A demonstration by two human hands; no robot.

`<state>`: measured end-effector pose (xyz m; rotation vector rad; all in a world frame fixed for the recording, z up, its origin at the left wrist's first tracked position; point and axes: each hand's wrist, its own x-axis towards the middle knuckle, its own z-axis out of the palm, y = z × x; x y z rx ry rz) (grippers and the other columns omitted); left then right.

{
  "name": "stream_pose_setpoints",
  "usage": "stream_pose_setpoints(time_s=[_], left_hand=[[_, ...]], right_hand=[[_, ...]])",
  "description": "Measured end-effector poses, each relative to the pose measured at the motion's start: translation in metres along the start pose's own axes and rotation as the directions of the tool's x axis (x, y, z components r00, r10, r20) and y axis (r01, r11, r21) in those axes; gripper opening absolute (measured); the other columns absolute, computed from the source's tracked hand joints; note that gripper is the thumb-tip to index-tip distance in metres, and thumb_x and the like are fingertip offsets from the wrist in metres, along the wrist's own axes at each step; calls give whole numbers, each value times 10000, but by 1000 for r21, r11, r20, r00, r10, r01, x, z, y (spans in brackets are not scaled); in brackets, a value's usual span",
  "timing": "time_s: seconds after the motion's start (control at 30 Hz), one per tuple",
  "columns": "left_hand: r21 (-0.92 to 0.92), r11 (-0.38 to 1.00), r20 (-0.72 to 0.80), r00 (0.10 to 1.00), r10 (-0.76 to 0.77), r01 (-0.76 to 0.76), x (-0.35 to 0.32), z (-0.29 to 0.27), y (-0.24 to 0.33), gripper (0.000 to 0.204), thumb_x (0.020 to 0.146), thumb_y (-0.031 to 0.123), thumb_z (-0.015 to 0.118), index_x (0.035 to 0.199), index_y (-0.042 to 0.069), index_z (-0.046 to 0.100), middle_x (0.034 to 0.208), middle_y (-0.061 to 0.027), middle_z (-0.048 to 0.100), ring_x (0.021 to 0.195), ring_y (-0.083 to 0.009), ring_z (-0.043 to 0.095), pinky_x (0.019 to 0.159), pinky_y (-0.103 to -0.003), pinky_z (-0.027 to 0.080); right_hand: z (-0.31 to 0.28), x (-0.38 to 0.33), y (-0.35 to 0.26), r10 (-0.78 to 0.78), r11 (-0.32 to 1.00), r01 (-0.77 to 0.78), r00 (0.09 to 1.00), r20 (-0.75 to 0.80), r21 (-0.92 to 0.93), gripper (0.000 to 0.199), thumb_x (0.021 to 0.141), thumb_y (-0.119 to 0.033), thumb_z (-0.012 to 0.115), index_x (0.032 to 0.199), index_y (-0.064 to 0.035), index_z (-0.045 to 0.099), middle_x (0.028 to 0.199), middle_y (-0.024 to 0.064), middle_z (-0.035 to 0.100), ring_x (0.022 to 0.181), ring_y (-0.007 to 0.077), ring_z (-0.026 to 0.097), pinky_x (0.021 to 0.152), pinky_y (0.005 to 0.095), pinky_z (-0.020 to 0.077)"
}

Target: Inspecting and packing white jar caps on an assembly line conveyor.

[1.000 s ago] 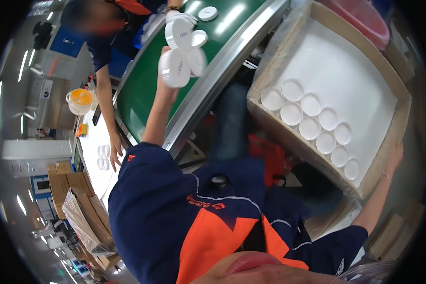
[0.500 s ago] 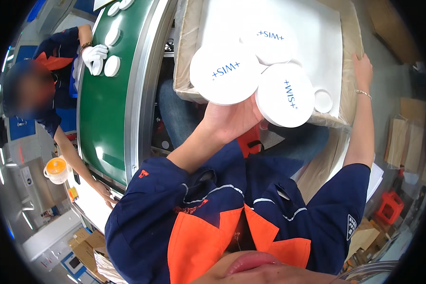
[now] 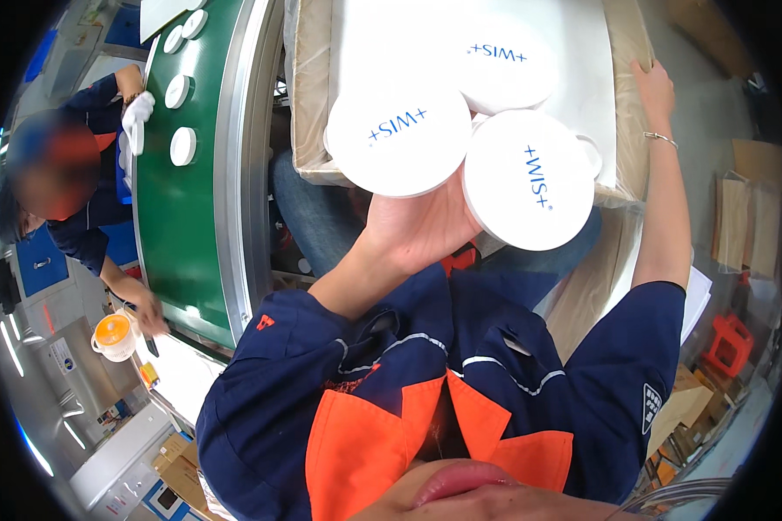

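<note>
My left hand (image 3: 419, 227) is palm up, its fingers closed beneath a cluster of white round lids with blue lettering. One lid (image 3: 398, 143) lies over the fingers at left, another lid (image 3: 530, 182) tilts at the right beside the palm, and a third lid (image 3: 506, 78) is behind them. Most of my fingers are hidden under the lids. Under the cluster stands a carton (image 3: 314, 152) lined with clear film, with white sheeting inside. My right hand (image 3: 656, 91) grips the carton's right edge, fingertips partly out of sight.
On my left runs a green conveyor belt (image 3: 195, 217) with a metal side rail, carrying several white lids (image 3: 182, 146). Across it sits a co-worker with a white-gloved hand (image 3: 137, 111). A red stool (image 3: 728, 346) and cardboard pieces (image 3: 734, 221) are at right.
The lids in my left hand have come slightly nearer to me. The co-worker's gloved hand has drawn left off the belt with a white lid. My right hand stays on the carton edge.
</note>
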<state>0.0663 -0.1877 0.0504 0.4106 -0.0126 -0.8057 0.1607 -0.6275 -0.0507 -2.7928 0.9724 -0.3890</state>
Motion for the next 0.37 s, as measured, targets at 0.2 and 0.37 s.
stream_pose_setpoints(time_s=[0.2, 0.37], left_hand=[[-63, 998, 48, 999, -17, 20, -4, -2, 1, 642, 894, 546, 499, 1376, 129, 418, 1432, -51, 430, 1366, -237, 340, 1113, -498, 277], [110, 994, -59, 998, -9, 16, -7, 15, 3, 722, 874, 590, 500, 1417, 135, 360, 1450, -72, 402, 1385, -259, 304, 1132, -500, 225]], right_hand=[[3, 3, 1, -6, 1000, 7, 1000, -20, 19, 592, 829, -484, 555, 1184, -11, 588, 1131, 204, 635, 1066, 386, 590, 895, 451, 473], [0, 6, 0, 16, 999, -19, 998, 54, 46, 583, 829, -494, 557, 1223, -66, 586, 1146, 230, 621, 1078, 374, 589, 911, 432, 469]])
